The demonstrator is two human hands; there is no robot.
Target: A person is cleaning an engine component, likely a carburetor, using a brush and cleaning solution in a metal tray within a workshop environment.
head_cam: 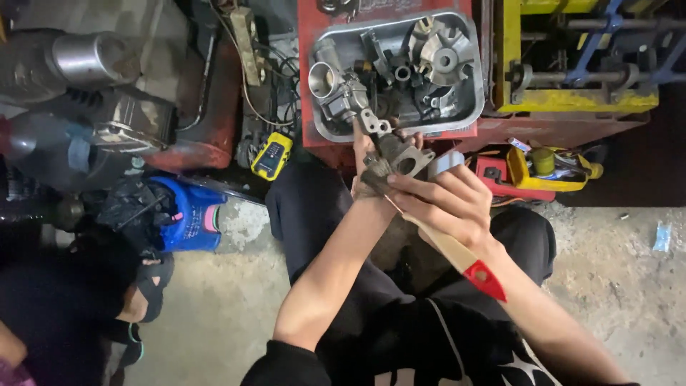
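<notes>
Rough, stained concrete floor (236,286) was seen below the seated person, in what looked like a cluttered repair workshop. A red stand (309,86) carried a shallow grey metal tray (473,78) heaped with engine parts, and a yellow metal frame (579,100) stood beside it. A small yellow handheld meter (271,156) and a blue plastic bag (187,214) lay on the floor, and another person's foot in a dark sandal (146,286) was visible at the lower left.

A grimy grey cast-metal carburettor body (400,154) was held above the lap, just in front of the tray. The left hand (364,168) was placed behind it, its fingers closed about the part, though most of that grip was hidden. The right hand (446,204) was wrapped around a pale wooden paintbrush with a red handle tip (457,254), its fingers (421,187) closed on the handle near the ferrule, with the bristles pressed against the part.

A slip was judged possible: the part looked oily, and it could be dropped onto the concrete and chipped if brushed too hard. Dirt or fluid could also be flicked onto the dark trousers (314,214), since the work was held directly over them.
</notes>
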